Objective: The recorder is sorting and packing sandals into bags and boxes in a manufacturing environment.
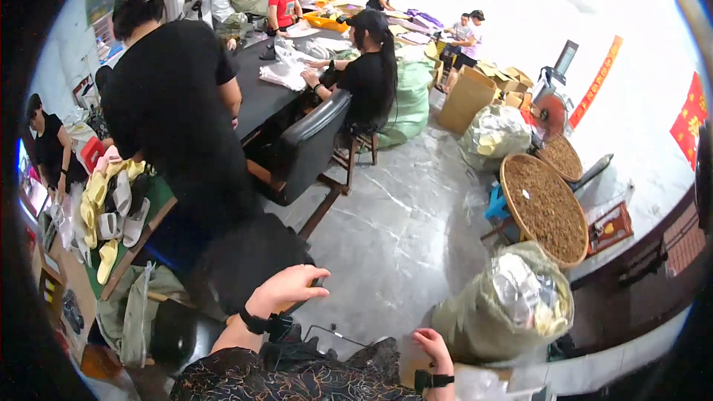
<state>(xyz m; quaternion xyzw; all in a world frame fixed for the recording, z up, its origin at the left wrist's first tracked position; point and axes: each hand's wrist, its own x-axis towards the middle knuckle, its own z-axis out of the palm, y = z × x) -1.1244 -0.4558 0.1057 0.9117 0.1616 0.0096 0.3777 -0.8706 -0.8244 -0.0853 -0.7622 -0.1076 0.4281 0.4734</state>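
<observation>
1. The left hand (286,289) rests palm down, fingers spread and closing on nothing, on the top of a black chair back (249,260).
2. The right hand (433,347) is loosely curled near the lower edge of the view; whether it grips anything cannot be told.
3. Just right of the right hand stands a clear plastic sack (509,304) stuffed with pale pieces.
4. Beyond the chair back, a person in black (174,104) stands at the near corner of a table (160,197) heaped with yellow and white insoles (111,204).
5. A round woven tray (544,208) lies behind the sack.
</observation>
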